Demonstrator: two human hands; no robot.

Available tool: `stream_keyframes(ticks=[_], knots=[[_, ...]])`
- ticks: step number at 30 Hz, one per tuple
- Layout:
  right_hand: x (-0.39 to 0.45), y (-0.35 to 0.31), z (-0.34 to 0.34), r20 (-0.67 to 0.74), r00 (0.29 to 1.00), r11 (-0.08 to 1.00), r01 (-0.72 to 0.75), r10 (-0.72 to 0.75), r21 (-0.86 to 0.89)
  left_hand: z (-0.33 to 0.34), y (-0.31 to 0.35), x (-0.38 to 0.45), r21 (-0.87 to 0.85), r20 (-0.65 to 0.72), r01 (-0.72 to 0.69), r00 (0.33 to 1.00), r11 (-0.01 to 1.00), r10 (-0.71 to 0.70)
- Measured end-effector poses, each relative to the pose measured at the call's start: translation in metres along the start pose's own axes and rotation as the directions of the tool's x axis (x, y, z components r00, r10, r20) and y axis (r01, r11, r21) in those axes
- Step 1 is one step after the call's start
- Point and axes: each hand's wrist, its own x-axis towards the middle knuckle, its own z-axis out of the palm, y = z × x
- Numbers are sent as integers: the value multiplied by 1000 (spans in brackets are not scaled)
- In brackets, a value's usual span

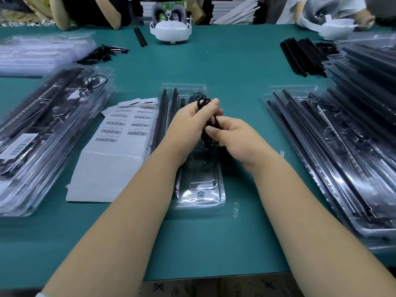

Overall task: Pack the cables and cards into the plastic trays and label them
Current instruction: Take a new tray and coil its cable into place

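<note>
- Both forearms are stretched fwd from the bottom edge and converge at centre, above the clear plastic tray [201, 196] lying lengthwise on the green worktop [240, 67].
- Left hand [190, 121]: raised over the tray's upper half, palm turned inward, fingers curled, thumb up; grip is closed round the top of a black cable bundle [209, 125].
- Right hand [233, 136]: set just below and right of the left, thumb laid across the front of the bundle, fingers wrapped behind; grip is closed on the bundle's lower part.
- Cable bundle is held between both hands, above the tray's mid section; whether it touches the tray can't be told.
- Black rods [169, 103] are seated in the tray's left slots.
- Barcode label sheets [126, 125] lie just left of the tray, touching its edge.
- Packed trays are stacked at far left [42, 116]; a stack of rod-filled trays sits at right [334, 146].
- Loose black rods [300, 54] lie at upper right.
</note>
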Motion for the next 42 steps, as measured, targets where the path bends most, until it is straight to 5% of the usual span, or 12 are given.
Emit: stream_keyframes(ticks=[8, 15, 18, 20, 22, 24, 27, 32, 37, 42], knots=[[2, -2, 8, -52, 999, 996, -13, 8, -93, 0, -3, -3, -13, 35, -22, 999, 1000, 22], [10, 10, 11, -266, 964, 997, -27, 9, -66, 0, -3, -2, 35, 138, -62, 989, 997, 57], [15, 10, 8, -296, 954, 998, -58, 43, -41, 1, 0, -6, 209, 121, -84, 991, 974, 59], [17, 8, 3, -349, 928, 991, -106, 130, 87, 0, 4, -9, 590, 143, -111, 989, 800, 31], [19, 12, -1, -408, 904, 988, -150, 126, -27, -9, 13, -16, 868, 141, -61, 982, 492, -126], [20, 17, -2, -447, 893, 961, -170, 56, -218, -25, 23, -28, 946, 152, -39, 930, 322, -333], [22, 20, -4, -479, 876, 936, -211, 53, -283, -36, 26, -57, 957, 252, -135, 823, 256, -510], [21, 19, -6, -484, 874, 932, -207, 39, -299, -22, 4, -80, 920, 389, -347, 866, 183, -314], [22, 21, -10, -550, 825, 978, -198, 131, -63, -18, 8, -79, 888, 397, -355, 912, 293, -101], [15, 21, -12, -447, 856, 964, -206, 260, 166, -12, 15, -85, 827, 321, -373, 927, 420, 191]])
